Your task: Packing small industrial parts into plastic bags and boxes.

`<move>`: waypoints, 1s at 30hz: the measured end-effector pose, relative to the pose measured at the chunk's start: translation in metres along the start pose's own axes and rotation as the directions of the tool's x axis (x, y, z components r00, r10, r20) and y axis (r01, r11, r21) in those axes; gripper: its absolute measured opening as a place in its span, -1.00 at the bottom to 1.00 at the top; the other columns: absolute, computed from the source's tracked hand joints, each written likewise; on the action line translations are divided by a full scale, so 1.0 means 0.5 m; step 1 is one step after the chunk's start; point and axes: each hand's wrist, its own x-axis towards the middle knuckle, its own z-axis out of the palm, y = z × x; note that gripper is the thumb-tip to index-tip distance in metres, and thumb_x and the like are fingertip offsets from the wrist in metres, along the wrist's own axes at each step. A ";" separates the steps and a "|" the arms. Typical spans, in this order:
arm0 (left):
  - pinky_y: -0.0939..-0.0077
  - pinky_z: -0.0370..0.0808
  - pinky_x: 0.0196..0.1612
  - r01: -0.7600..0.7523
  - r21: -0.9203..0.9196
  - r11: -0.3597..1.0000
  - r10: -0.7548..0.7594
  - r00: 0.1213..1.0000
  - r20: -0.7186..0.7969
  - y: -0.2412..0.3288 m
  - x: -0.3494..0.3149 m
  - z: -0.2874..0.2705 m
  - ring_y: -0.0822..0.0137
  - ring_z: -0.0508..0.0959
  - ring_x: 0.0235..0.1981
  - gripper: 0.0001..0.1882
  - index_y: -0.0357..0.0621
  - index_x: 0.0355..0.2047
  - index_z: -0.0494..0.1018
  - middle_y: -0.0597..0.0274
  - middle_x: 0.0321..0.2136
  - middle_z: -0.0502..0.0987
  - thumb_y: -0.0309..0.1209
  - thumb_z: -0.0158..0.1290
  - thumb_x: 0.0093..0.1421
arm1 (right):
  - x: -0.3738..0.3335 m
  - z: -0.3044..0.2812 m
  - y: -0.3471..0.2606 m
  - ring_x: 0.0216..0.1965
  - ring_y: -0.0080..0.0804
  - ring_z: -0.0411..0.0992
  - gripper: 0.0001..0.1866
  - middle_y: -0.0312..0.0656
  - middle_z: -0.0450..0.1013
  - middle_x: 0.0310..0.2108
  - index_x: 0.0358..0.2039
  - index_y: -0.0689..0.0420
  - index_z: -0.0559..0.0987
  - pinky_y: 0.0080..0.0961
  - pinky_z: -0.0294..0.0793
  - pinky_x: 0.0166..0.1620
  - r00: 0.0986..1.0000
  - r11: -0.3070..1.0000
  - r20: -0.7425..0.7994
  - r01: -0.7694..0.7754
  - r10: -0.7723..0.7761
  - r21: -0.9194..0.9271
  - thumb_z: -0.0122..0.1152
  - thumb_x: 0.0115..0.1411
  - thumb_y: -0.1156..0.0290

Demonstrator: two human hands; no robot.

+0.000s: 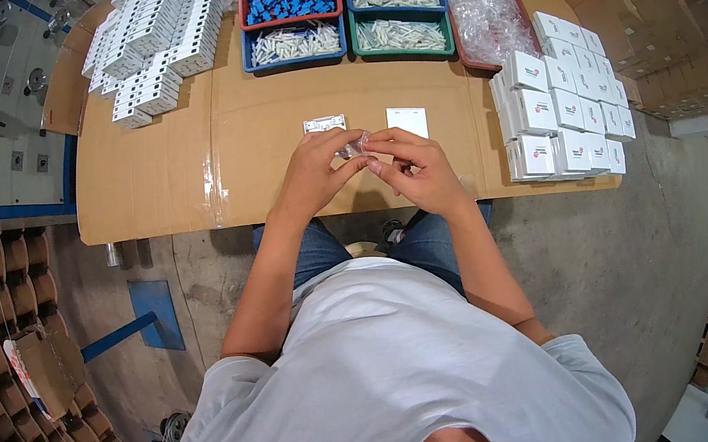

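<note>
A small clear plastic bag (353,145) is pinched between my two hands above the near part of the cardboard-covered table. My left hand (316,170) grips it with thumb and fingers from the left. From the right, my right hand (416,168) has its bent fingertips closed on the bag's other end. What the bag contains is too small to make out. Just beyond my left hand lies a white device part (324,124) with its inner side up, partly covered by the fingers. A flat white square piece (408,120) rests behind my right hand.
Stacked white devices (152,36) stand at the far left. Along the back are a red tray (250,25) of blue plugs, a blue tray (249,69) and a green tray (439,53) of pale plugs, and clear bags (488,16). White boxes (571,111) are piled right.
</note>
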 end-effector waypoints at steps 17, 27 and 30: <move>0.35 0.50 -0.03 -0.041 -0.101 0.994 0.043 0.999 0.019 0.014 0.006 -0.009 0.14 0.61 -0.15 -0.65 -0.21 -0.14 0.59 0.12 -0.24 0.64 -0.37 0.35 0.07 | -0.001 -0.007 -0.013 -0.56 -0.73 0.18 -0.73 -0.35 0.49 -0.35 -0.03 0.18 0.67 -0.70 0.15 -0.50 1.000 0.994 -0.008 -0.005 0.004 -0.111 0.29 0.26 0.50; 0.47 0.54 -0.24 0.154 -0.347 0.925 -0.143 0.988 0.058 0.031 -0.004 0.004 0.29 0.63 -0.36 -0.66 -0.17 -0.10 0.57 0.15 -0.33 0.67 -0.38 0.32 0.12 | -0.005 -0.007 -0.004 -0.52 -0.76 0.24 -0.73 -0.35 0.48 -0.40 -0.03 0.18 0.67 -0.71 0.19 -0.47 0.998 0.998 -0.060 -0.039 0.036 -0.042 0.26 0.26 0.55; 0.45 0.54 -0.23 0.135 -0.323 0.937 -0.121 0.991 0.064 0.031 -0.003 0.000 0.26 0.64 -0.34 -0.64 -0.16 -0.08 0.58 0.15 -0.30 0.67 -0.37 0.32 0.11 | -0.005 -0.005 -0.007 -0.50 -0.71 0.29 -0.75 -0.32 0.50 -0.40 -0.04 0.19 0.67 -0.69 0.26 -0.45 0.996 0.999 -0.079 -0.030 0.028 -0.024 0.27 0.26 0.52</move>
